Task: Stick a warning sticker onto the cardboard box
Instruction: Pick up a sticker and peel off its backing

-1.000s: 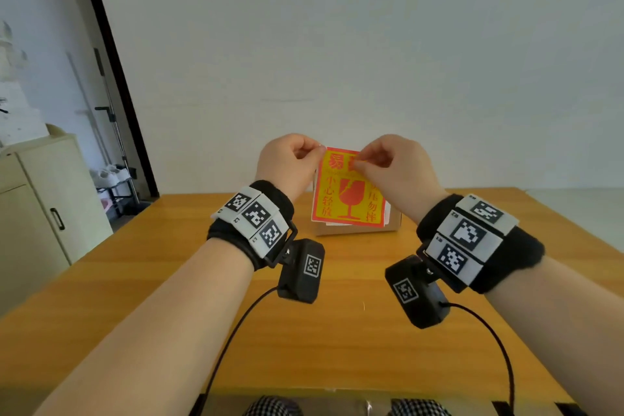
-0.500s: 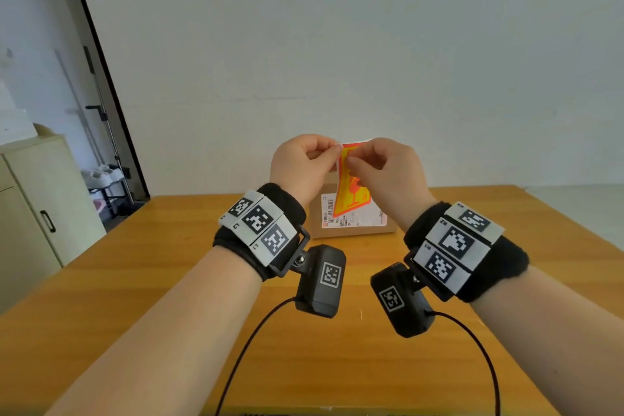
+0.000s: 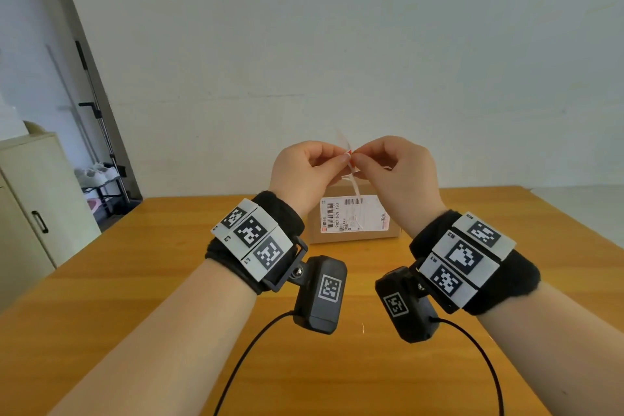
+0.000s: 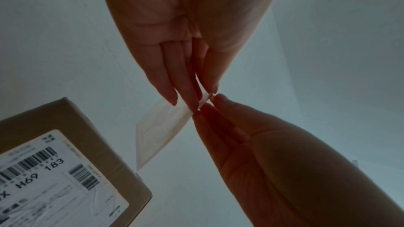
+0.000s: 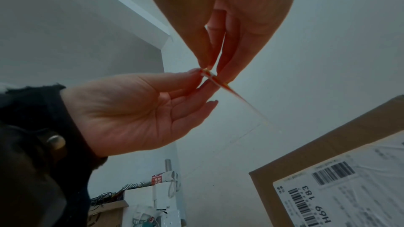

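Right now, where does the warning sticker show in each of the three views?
Head: the warning sticker is edge-on at centre, pinched between both hands above the cardboard box.
Left wrist: its pale back hangs at centre, left of the fingertips.
Right wrist: a thin red-orange edge at centre, slanting down to the right.
Shared landmark: the box's white shipping label, printed "H69 183".

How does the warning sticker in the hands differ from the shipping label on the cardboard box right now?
The warning sticker is held in the air, pinched at one corner by the left hand and the right hand; the shipping label lies flat, stuck to the cardboard box. The sticker is turned edge-on in the head view, showing a red edge; the label faces the camera, white with black barcodes. Both are thin rectangular sheets.
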`<state>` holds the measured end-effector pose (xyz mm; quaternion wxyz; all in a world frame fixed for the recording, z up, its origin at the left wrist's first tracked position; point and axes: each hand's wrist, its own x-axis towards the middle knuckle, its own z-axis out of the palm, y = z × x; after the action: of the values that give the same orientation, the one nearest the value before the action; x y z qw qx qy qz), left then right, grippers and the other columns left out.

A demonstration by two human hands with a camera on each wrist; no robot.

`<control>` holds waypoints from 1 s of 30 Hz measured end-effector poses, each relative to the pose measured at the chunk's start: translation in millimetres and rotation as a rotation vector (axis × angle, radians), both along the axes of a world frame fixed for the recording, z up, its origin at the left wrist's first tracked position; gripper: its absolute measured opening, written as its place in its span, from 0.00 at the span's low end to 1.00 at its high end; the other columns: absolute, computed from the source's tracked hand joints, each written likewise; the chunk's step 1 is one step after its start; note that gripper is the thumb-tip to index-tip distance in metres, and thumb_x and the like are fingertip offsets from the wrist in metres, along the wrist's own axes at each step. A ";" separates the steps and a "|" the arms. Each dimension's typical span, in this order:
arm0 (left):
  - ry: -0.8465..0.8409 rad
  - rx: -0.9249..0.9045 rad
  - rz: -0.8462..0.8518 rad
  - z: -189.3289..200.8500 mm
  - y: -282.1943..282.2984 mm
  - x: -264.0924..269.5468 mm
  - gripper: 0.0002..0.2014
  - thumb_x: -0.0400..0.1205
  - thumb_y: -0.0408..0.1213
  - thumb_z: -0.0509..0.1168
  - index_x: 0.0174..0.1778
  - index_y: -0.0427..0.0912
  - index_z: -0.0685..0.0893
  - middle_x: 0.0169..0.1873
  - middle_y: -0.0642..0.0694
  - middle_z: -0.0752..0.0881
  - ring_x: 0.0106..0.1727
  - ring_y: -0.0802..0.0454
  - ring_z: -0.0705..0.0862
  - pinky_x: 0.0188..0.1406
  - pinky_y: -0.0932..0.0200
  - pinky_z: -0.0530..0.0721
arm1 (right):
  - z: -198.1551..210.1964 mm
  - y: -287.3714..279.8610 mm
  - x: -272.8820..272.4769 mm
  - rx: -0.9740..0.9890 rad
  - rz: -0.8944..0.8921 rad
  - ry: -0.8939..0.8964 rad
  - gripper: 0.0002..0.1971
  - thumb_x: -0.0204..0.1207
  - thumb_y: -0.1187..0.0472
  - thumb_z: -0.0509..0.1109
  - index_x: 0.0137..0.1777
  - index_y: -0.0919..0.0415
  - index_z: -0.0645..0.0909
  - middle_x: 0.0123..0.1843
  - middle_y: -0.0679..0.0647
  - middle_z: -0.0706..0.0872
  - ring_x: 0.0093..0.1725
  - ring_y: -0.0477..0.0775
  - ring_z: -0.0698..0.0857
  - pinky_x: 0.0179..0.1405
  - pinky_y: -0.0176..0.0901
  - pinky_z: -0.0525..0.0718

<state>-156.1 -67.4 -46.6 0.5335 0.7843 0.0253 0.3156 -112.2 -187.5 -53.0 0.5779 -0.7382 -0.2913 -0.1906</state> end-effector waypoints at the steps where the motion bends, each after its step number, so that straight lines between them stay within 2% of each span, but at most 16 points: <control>1: 0.006 0.004 0.000 0.0 0.6 0.5 0.09 0.80 0.33 0.67 0.51 0.34 0.88 0.37 0.47 0.89 0.39 0.59 0.88 0.42 0.72 0.87 | -0.2 0.1 0.6 -0.004 -0.005 -0.008 0.03 0.74 0.61 0.71 0.43 0.57 0.86 0.40 0.50 0.89 0.46 0.52 0.90 0.51 0.42 0.87; 6: 0.033 0.039 -0.002 1.4 0.9 -0.6 0.09 0.80 0.32 0.66 0.52 0.34 0.88 0.35 0.52 0.87 0.40 0.58 0.88 0.48 0.66 0.87 | -1.4 -0.7 2.2 -0.049 -0.016 -0.043 0.08 0.74 0.61 0.71 0.49 0.59 0.90 0.41 0.47 0.89 0.45 0.44 0.87 0.48 0.29 0.82; 12: 0.053 0.086 0.016 2.7 -1.1 -4.3 0.10 0.81 0.33 0.66 0.53 0.34 0.89 0.44 0.42 0.90 0.52 0.47 0.90 0.56 0.55 0.88 | -2.8 -1.1 2.3 -0.073 -0.009 -0.061 0.09 0.75 0.61 0.71 0.51 0.59 0.90 0.39 0.44 0.86 0.39 0.32 0.82 0.45 0.22 0.79; 15: 0.072 0.105 0.025 3.1 -1.7 -5.0 0.10 0.81 0.33 0.66 0.53 0.35 0.89 0.43 0.44 0.89 0.54 0.45 0.90 0.57 0.53 0.88 | -3.2 -1.3 3.0 -0.084 -0.013 -0.067 0.09 0.75 0.61 0.71 0.51 0.60 0.90 0.39 0.45 0.86 0.38 0.32 0.82 0.43 0.21 0.78; 18: 0.084 0.112 0.029 3.4 -2.1 -5.3 0.10 0.81 0.33 0.66 0.54 0.34 0.89 0.46 0.41 0.91 0.54 0.44 0.89 0.59 0.50 0.87 | -3.3 -2.1 2.9 -0.109 -0.020 -0.074 0.09 0.75 0.61 0.70 0.51 0.59 0.90 0.39 0.45 0.86 0.38 0.34 0.82 0.42 0.21 0.78; 22: 0.090 0.144 0.040 3.7 -1.8 -6.1 0.10 0.81 0.33 0.65 0.54 0.35 0.89 0.49 0.39 0.91 0.54 0.44 0.89 0.59 0.50 0.87 | -4.3 -3.0 2.4 -0.125 -0.016 -0.082 0.10 0.75 0.59 0.71 0.52 0.59 0.90 0.40 0.44 0.86 0.38 0.30 0.81 0.41 0.20 0.77; 27: 0.061 0.226 0.068 3.4 -1.1 -7.6 0.10 0.80 0.33 0.66 0.53 0.36 0.90 0.50 0.40 0.91 0.50 0.48 0.88 0.59 0.50 0.86 | -6.0 -2.2 2.8 -0.127 -0.010 -0.071 0.10 0.74 0.58 0.72 0.51 0.60 0.90 0.41 0.45 0.87 0.38 0.31 0.81 0.40 0.20 0.78; 30: 0.057 0.257 0.069 2.3 0.2 -8.1 0.10 0.80 0.34 0.66 0.53 0.36 0.90 0.49 0.40 0.91 0.50 0.48 0.88 0.59 0.51 0.86 | -6.0 -2.0 3.8 -0.138 -0.014 -0.061 0.10 0.75 0.58 0.71 0.51 0.59 0.90 0.41 0.47 0.88 0.38 0.35 0.82 0.40 0.20 0.78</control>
<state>-164.1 -67.2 -44.4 0.4163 0.8536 0.0268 0.3118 -108.4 -189.6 -58.9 0.5152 -0.7721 -0.3160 -0.1965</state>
